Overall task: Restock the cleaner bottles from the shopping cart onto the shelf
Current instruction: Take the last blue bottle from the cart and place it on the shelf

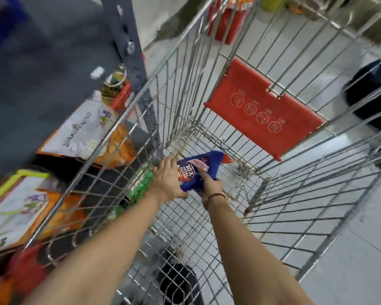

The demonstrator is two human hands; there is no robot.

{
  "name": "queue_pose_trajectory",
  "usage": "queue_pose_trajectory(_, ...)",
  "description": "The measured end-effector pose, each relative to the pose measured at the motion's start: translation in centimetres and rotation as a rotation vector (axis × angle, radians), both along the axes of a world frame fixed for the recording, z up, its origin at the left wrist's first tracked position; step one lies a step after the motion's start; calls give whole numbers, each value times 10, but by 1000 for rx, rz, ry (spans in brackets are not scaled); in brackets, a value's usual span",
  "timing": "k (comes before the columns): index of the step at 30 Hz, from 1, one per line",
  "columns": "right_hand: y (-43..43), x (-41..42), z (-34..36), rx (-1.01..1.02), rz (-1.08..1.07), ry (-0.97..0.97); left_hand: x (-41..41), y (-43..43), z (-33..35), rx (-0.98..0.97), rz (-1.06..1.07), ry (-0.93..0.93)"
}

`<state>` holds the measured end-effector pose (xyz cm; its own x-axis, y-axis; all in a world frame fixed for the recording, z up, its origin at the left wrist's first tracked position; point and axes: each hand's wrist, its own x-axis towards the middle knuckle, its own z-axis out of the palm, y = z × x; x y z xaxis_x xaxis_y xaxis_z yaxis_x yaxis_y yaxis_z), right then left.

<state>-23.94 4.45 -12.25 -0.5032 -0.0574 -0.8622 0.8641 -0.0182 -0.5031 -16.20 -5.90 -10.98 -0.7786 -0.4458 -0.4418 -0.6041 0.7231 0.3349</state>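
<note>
Now both gripping one blue cleaner bottle (199, 170) low in the shopping cart (240, 137): left hand (167, 179) wrapped over its near side, right hand (209, 183) clamped underneath, a finger across the label. Lying tilted, just above the wire floor, not yet lifted clear. Otherwise nearly bare inside, so probably a late bottle. Still needs placing on the shelf (42, 69)

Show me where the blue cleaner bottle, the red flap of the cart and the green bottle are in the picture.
blue cleaner bottle (209, 160): head view, on its upper blue body.
red flap (251, 95): head view, on its plain upper part.
green bottle (141, 186): head view, on its side, seen behind the cart wires.
</note>
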Motion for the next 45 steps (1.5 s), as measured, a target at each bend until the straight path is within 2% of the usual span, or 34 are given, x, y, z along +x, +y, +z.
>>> queue_pose_trajectory(5,-6,18,61,-159,40,97,38,15,71,-125,136,116)
queue_pose_trajectory(7,-7,29,96,-260,54,165,56,20,109,-132,178,228)
queue_pose_trajectory(11,-1,49,171,-406,194,351,95,33,181,42,309,484)
queue_pose_trajectory(14,-3,61,223,-503,304,516,123,33,227,104,377,561)
queue_pose_trajectory(18,-27,91,287,-655,457,713,169,28,285,11,386,759)
queue_pose_trajectory(22,-72,128,338,-778,583,815,217,10,324,-54,493,942)
queue_pose_trajectory(29,-144,182,389,-910,949,999,277,-52,349,-55,683,1068)
queue_pose_trajectory(32,-170,200,394,-874,1060,1028,290,-76,350,-102,741,1056)
queue_pose_trajectory(35,-193,207,393,-851,1192,1070,295,-95,343,-44,857,1019)
queue_pose_trajectory(38,-215,206,388,-807,1313,1097,291,-109,332,-112,926,1035)
queue_pose_trajectory(41,-231,200,380,-773,1378,1062,283,-114,320,-93,1006,1052)
queue_pose_trajectory(45,-236,184,367,-774,1357,977,277,-117,308,-142,960,1071)
